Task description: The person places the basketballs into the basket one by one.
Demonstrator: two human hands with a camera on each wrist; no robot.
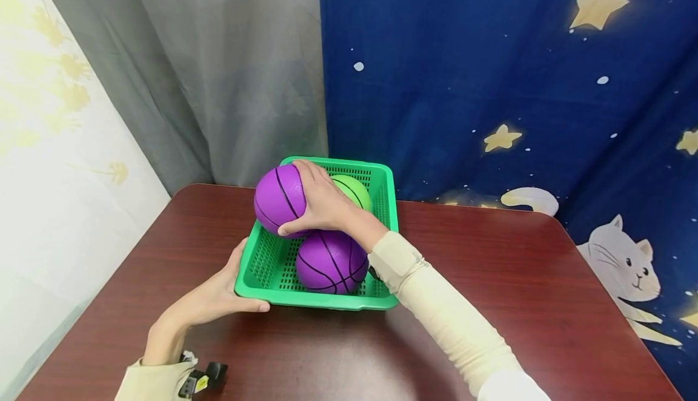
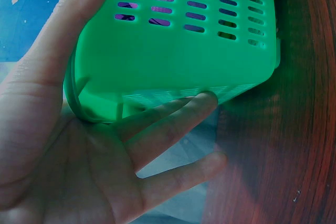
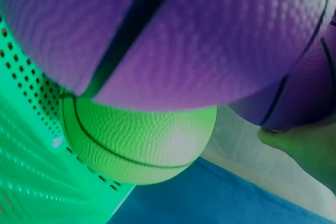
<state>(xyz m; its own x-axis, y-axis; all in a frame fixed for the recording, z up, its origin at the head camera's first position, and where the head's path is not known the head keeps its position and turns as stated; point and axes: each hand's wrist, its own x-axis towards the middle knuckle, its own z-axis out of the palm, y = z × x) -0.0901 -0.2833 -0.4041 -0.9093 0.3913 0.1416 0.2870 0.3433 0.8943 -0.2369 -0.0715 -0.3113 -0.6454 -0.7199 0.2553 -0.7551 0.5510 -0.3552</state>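
Observation:
My right hand (image 1: 323,200) grips a purple toy basketball (image 1: 277,200) with thumb and fingers spread over its right side, above the left rear part of the green basket (image 1: 322,298). A second purple basketball (image 1: 330,263) lies in the front of the basket. Behind it is a light green basketball (image 1: 357,188), partly covered by the right hand; the right wrist view shows more of this green ball (image 3: 136,142). At the front left corner, my left hand (image 1: 218,295) holds the basket, thumb along the front and fingers on the left side (image 2: 173,56).
The basket stands on a dark red wooden table (image 1: 491,268). Behind the table hang a grey curtain (image 1: 245,74) and a blue curtain (image 1: 425,86) with stars and a white cat. A pale wall (image 1: 65,146) with yellow prints borders the left.

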